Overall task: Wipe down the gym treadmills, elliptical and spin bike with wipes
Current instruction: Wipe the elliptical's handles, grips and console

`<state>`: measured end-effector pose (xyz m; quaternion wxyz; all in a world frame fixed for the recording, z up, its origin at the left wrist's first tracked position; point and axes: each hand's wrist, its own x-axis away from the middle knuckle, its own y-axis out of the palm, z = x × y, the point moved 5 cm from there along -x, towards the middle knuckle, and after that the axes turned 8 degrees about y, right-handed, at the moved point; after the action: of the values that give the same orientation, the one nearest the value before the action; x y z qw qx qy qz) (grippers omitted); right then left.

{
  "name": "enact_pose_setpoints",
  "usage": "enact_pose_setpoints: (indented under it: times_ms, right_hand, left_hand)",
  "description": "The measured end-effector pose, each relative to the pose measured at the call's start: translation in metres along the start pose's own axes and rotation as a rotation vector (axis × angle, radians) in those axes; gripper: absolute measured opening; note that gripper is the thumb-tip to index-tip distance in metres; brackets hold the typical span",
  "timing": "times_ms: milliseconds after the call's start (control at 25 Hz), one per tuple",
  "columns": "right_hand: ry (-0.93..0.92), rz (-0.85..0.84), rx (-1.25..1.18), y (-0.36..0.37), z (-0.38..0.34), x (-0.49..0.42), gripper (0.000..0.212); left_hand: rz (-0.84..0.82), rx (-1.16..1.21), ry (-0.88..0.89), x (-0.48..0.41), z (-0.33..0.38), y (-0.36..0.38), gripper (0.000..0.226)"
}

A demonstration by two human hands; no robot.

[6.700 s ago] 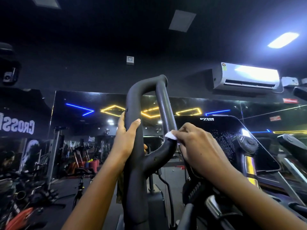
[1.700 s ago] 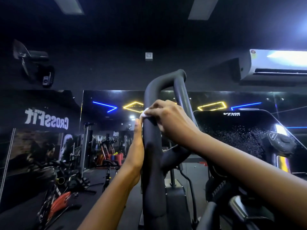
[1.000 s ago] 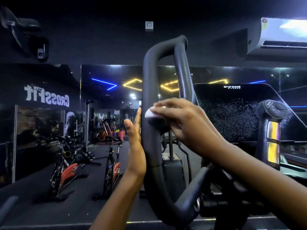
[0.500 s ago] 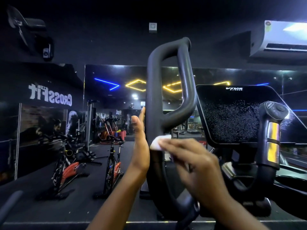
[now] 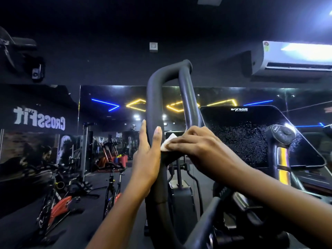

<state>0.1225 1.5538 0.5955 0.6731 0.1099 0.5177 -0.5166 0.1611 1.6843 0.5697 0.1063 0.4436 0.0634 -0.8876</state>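
Wipe [image 5: 168, 143] sits pinched under my right hand [image 5: 195, 148] at the fork of the upright handle [image 5: 154, 97], just right of my left hand [image 5: 146, 159], whose straight fingers [image 5: 143, 130] brace it; I judge the next stroke runs along its length.

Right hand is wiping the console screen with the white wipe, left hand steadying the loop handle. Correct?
Wrong spot. The head view shows the right hand pressing the white wipe against the loop handle, where its two bars meet, not on the console screen. The left hand does steady the loop handle.
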Motion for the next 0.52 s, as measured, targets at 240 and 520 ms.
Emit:
enact_pose_setpoints:
  times_ms: [240,520]
  right_hand:
    - [0.548,0.097,-0.148,-0.012,0.065,-0.065,0.030]
    - [0.818,0.084,-0.541,0.031,0.065,-0.096,0.021]
  left_hand:
    - [-0.025,-0.060,-0.024,-0.001,-0.002,-0.003,0.080]
    - [0.013,-0.073,0.027,-0.008,0.002,-0.002,0.073]
